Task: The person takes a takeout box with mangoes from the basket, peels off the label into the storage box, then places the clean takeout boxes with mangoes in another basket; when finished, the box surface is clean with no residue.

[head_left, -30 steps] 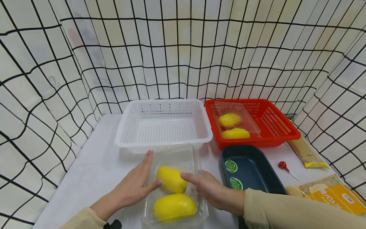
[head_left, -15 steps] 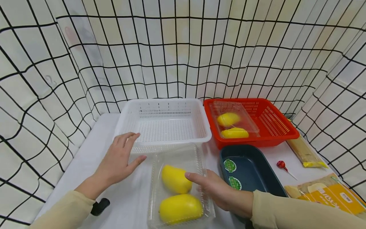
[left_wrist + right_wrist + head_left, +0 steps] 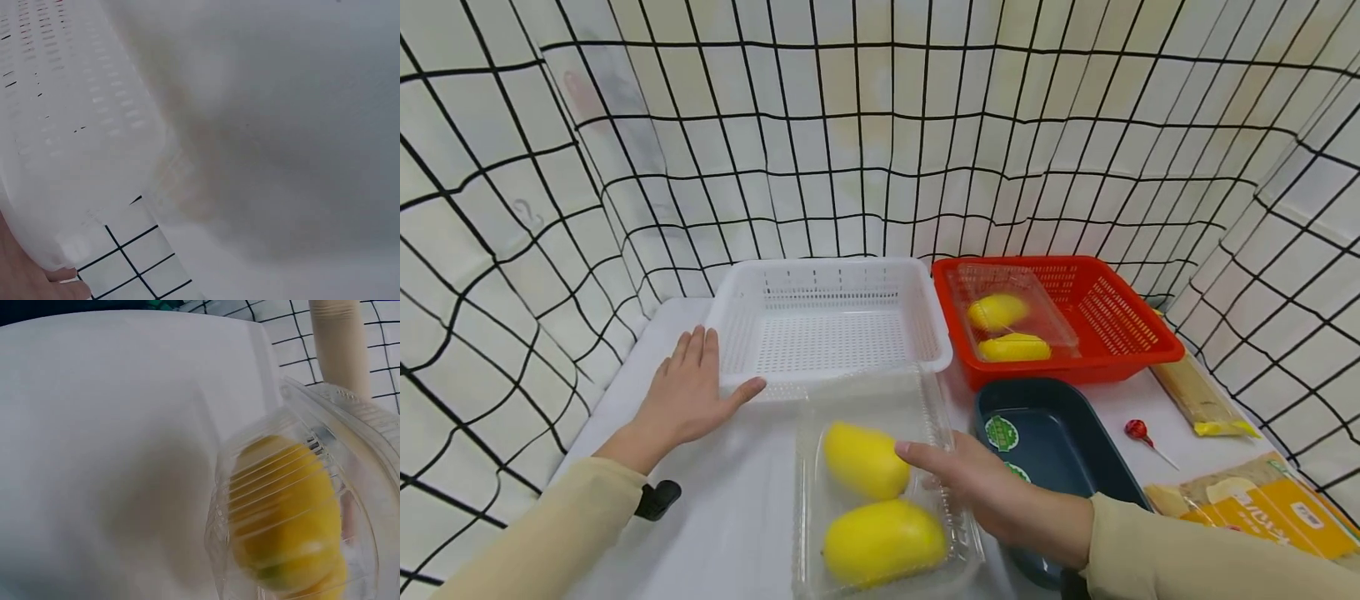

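Note:
My right hand (image 3: 992,483) holds a clear plastic box (image 3: 857,404) by its right side, thumb over the top. Two yellow mango-like fruits (image 3: 883,542) lie inside it, one behind the other. The right wrist view shows the box (image 3: 219,531) raised over the white tabletop, the fruit (image 3: 284,512) yellow through its ribbed wall. At the front left corner of the white basket (image 3: 827,333), my left hand (image 3: 681,396) has its fingers straight and thumb spread. The left wrist view catches those fingers (image 3: 28,272) right at the basket's rim (image 3: 59,253).
A red basket (image 3: 1120,333) at the back right holds a similar fruit box (image 3: 1037,292). In front stands a dark blue tray (image 3: 1067,442). Further right lie a red lollipop (image 3: 1138,430) and two food packets (image 3: 1247,508). Black-grid walls (image 3: 880,150) enclose the table.
My left hand has left the plastic box and moved left to the white basket's corner. Held in my right hand, the box has shifted slightly right.

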Available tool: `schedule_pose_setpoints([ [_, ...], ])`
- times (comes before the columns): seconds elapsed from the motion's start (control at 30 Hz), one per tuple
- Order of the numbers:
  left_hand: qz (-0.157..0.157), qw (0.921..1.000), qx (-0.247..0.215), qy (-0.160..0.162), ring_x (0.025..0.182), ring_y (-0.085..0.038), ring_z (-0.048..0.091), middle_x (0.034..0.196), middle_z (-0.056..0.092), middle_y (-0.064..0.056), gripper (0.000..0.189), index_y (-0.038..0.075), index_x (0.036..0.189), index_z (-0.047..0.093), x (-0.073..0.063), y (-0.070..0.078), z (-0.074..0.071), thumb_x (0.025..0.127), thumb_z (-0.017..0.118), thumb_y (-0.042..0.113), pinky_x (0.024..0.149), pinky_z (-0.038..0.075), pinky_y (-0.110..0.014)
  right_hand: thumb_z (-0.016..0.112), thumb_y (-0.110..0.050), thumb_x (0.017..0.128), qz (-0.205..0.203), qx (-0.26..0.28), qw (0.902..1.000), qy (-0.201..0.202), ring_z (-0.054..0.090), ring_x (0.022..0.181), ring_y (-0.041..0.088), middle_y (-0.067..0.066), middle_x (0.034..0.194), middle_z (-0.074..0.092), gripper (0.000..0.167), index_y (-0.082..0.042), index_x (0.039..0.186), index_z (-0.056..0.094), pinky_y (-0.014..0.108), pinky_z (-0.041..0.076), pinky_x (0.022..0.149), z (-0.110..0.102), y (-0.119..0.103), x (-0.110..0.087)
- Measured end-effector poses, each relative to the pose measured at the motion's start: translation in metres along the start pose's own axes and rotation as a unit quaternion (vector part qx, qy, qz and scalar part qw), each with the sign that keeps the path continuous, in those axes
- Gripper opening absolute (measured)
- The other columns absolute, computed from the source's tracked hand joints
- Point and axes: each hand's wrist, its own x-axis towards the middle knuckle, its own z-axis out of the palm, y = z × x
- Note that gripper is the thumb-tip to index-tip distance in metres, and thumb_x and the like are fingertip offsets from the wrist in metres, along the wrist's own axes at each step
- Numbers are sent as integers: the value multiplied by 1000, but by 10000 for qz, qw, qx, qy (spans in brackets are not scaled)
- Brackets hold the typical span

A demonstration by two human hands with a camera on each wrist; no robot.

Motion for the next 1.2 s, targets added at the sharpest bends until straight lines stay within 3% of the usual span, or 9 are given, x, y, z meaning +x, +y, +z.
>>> schedule_pose_setpoints([
  [0.23, -253, 9979, 20, -593, 149, -61, 10, 160, 2, -46, 126, -24, 152, 5, 11, -4, -10, 91, 49, 77, 114, 22, -76, 60, -46, 100, -942, 40, 9938, -592, 49, 134, 37, 13, 155, 44, 68, -11, 152, 34, 62, 44, 111, -28, -28, -10],
  [0.43, -343, 9973, -125, -633, 150, -61, 8, 162, 0, -44, 128, -23, 153, 3, 15, -2, -13, 89, 52, 77, 114, 20, -77, 55, -48, 102, -1577, -15, 9869, -339, 59, 116, 26, 8, 128, 59, 58, -9, 141, 40, 38, 56, 97, -70, -53, -13],
  [0.57, -380, 9972, -66, -645, 149, -62, 8, 161, 1, -45, 129, -23, 152, 4, 16, -2, -14, 89, 52, 78, 114, 21, -77, 53, -50, 103, -1964, 161, 9803, -140, 65, 110, 19, -1, 122, 62, 50, -17, 138, 43, 34, 58, 94, -104, -63, -9],
  [0.8, -376, 9975, -1, -603, 149, -62, 10, 162, 2, -43, 129, -23, 153, 5, 17, 0, -12, 88, 52, 79, 114, 22, -77, 52, -47, 105, -2014, 887, 9755, 1, 72, 94, 13, -4, 112, 65, 39, -22, 133, 41, 31, 63, 81, -166, -79, 3],
  [0.9, -377, 9975, 6, -589, 149, -62, 10, 162, 2, -43, 129, -23, 153, 5, 18, 0, -10, 88, 52, 79, 114, 22, -77, 53, -49, 104, -1952, 897, 9760, 369, 72, 91, 11, -8, 110, 66, 41, -24, 135, 40, 29, 63, 78, -192, -81, 11],
  [1.03, -387, 9975, -24, -593, 149, -62, 9, 162, 1, -43, 129, -23, 153, 5, 18, 2, -9, 88, 52, 79, 114, 21, -77, 56, -58, 99, -1726, 610, 9784, 964, 70, 90, 7, -14, 107, 65, 57, -28, 143, 35, 26, 62, 76, -224, -83, 17],
  [1.2, -397, 9973, -39, -624, 149, -62, 9, 162, 1, -43, 129, -22, 153, 4, 18, 4, -10, 88, 52, 79, 115, 21, -76, 56, -66, 94, -1604, 34, 9736, 1623, 69, 82, 3, -19, 95, 65, 53, -27, 127, 43, 24, 61, 74, -261, -84, 25],
])
